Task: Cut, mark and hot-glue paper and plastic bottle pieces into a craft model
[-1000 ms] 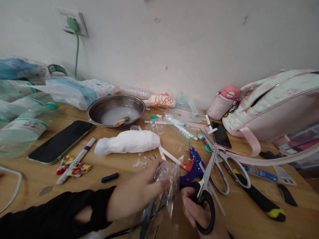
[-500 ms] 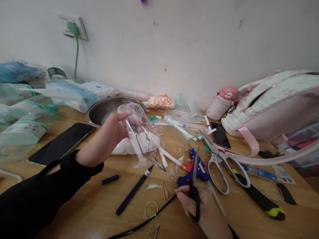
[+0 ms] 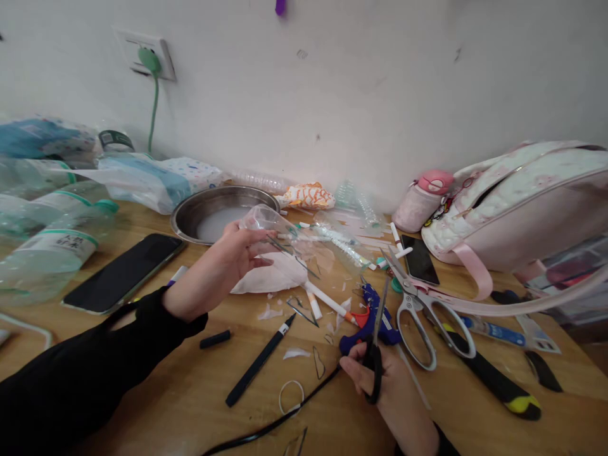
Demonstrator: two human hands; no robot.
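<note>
My left hand (image 3: 227, 258) is closed on a clear, curved piece of plastic bottle (image 3: 266, 217) with dark drawn lines on it. The piece is held above a white bundle (image 3: 254, 278) on the wooden table. In my right hand (image 3: 392, 383) is a pair of black-handled scissors (image 3: 375, 373), blades pointing up and away from me. Just behind them lies a blue glue gun (image 3: 375, 316) with an orange tip. A dark marker (image 3: 259, 364) lies uncapped between my hands, its cap (image 3: 215, 339) to the left.
A metal bowl (image 3: 178, 223) of cloudy liquid stands behind my left hand. Large grey-handled scissors (image 3: 413, 329) and a black-yellow tool (image 3: 501, 386) lie right. Phone (image 3: 124, 271) and bottles (image 3: 59, 247) are left; a backpack (image 3: 517, 209) is at the far right. A black cord (image 3: 266, 430) crosses the front.
The plastic piece has turned from hanging downward to lying more level, pointing right. My left hand has shifted slightly right and down. My right hand still grips the scissors. The view has shifted slightly.
</note>
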